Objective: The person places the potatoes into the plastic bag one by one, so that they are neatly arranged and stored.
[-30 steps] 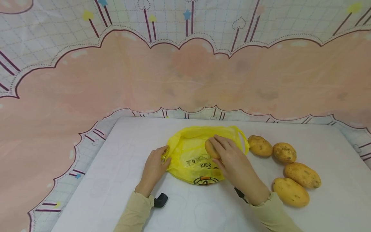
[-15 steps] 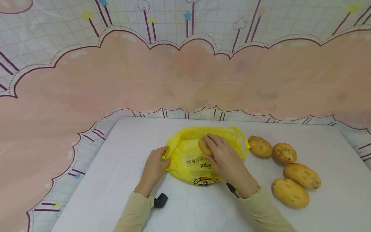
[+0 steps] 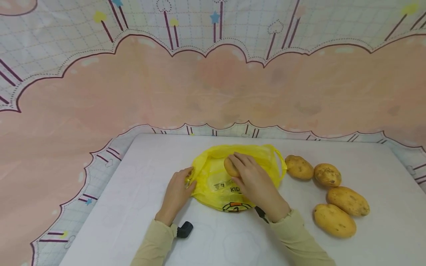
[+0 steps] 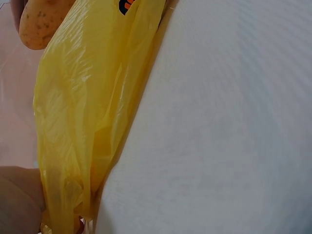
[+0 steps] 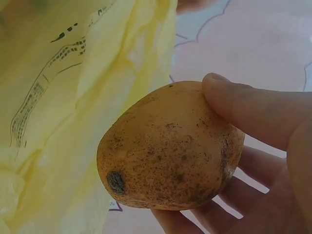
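A yellow plastic bag (image 3: 208,192) with black print lies spread at the middle of the table, its mouth gaping. My left hand (image 3: 176,194) pinches the bag's left edge between thumb and fingers. My right hand (image 3: 257,181) grips a potato (image 3: 231,167) over the bag's opening. In the right wrist view this potato (image 5: 170,146) has brown specks and one dark spot, with the thumb on top and fingers curled beneath. The left wrist view has the potato (image 4: 41,22) above the bag's edge.
Several more potatoes lie right of the bag: one potato (image 3: 299,167) beside its handle, another potato (image 3: 327,175), then two nearer ones (image 3: 347,201) (image 3: 334,221). A patterned cloth (image 3: 213,88) hangs behind the white table (image 3: 110,221).
My right hand has carried the potato leftward across the bag's opening. The left hand stays at the bag's left edge, and the other potatoes have not moved.
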### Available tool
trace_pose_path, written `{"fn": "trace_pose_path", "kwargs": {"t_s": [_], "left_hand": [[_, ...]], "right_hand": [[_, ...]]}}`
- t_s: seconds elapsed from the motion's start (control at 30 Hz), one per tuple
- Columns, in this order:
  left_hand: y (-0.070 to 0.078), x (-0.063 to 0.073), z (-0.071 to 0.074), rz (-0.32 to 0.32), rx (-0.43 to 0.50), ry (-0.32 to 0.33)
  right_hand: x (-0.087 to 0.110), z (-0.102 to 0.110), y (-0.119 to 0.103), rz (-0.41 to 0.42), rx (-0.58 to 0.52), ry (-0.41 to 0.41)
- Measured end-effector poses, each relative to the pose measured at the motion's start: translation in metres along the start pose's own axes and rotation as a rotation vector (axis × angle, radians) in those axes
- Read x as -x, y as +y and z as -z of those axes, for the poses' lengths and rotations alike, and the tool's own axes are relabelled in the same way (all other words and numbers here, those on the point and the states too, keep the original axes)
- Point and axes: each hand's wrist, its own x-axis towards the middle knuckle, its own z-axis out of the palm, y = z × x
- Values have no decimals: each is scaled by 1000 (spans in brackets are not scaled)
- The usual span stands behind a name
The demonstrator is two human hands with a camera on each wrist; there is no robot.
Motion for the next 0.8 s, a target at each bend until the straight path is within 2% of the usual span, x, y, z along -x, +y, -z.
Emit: {"fn": "trace_pose_path", "kwargs": {"t_s": [0.8], "left_hand": [[2, -1, -1, 8, -16, 0]], "right_hand": [[-23, -16, -6, 0, -29, -13]]}}
